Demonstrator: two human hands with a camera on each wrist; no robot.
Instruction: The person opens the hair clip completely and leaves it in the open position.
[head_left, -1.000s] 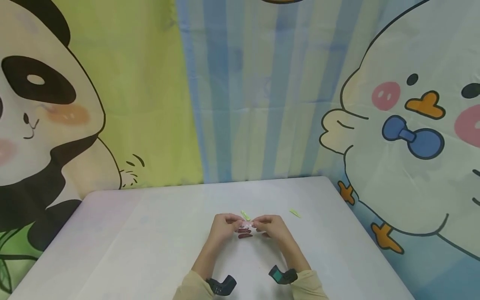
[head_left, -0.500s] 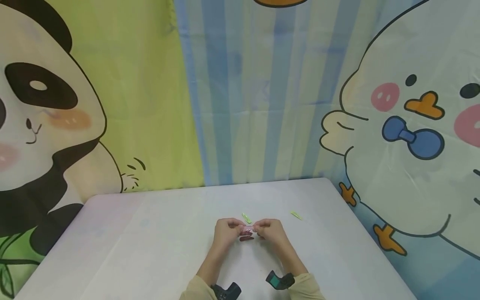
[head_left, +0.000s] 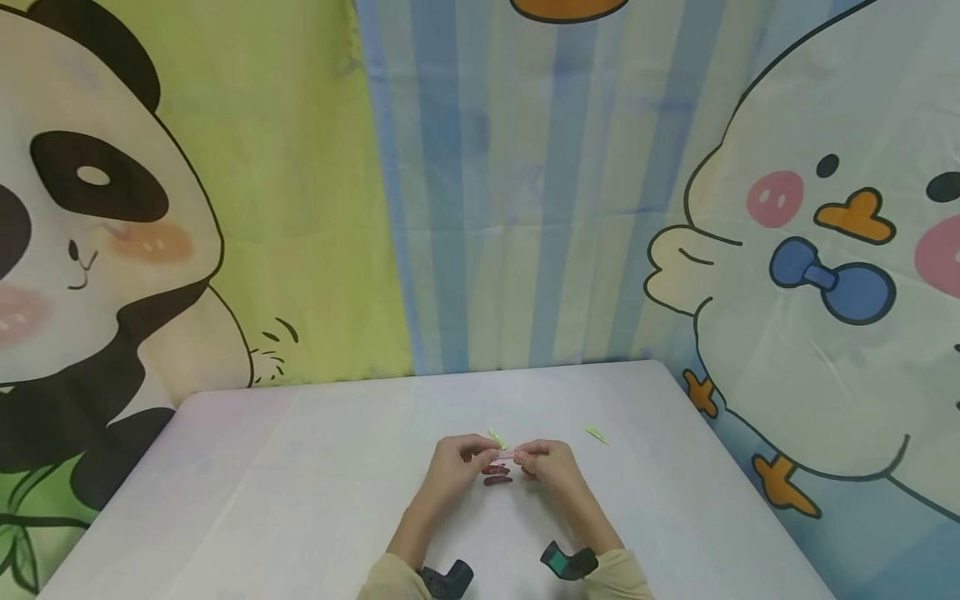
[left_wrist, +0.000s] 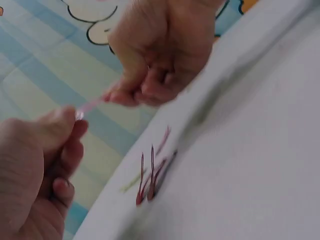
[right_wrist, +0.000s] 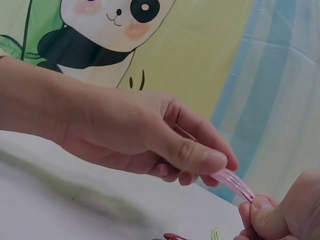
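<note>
Both hands hold a pink snap hair clip stretched between them over the table. My left hand pinches one end between thumb and forefinger. The opposite end sits between the thumb and finger of my right hand, seen also in the right wrist view at the lower right corner. Below the hands lie several dark red hair clips; in the left wrist view two of these clips appear with their prongs raised. Just beyond the fingers is a green hair clip, partly hidden by the left hand.
Another green clip lies farther right on the white table. A curtain printed with a panda and a chick hangs behind the table's back edge. Dark bands with cameras are worn on both wrists.
The pink clip stays between both hands, and its face now looks thinner in the head view, as if tilted. The hands have shifted slightly; the head view has moved a little.
</note>
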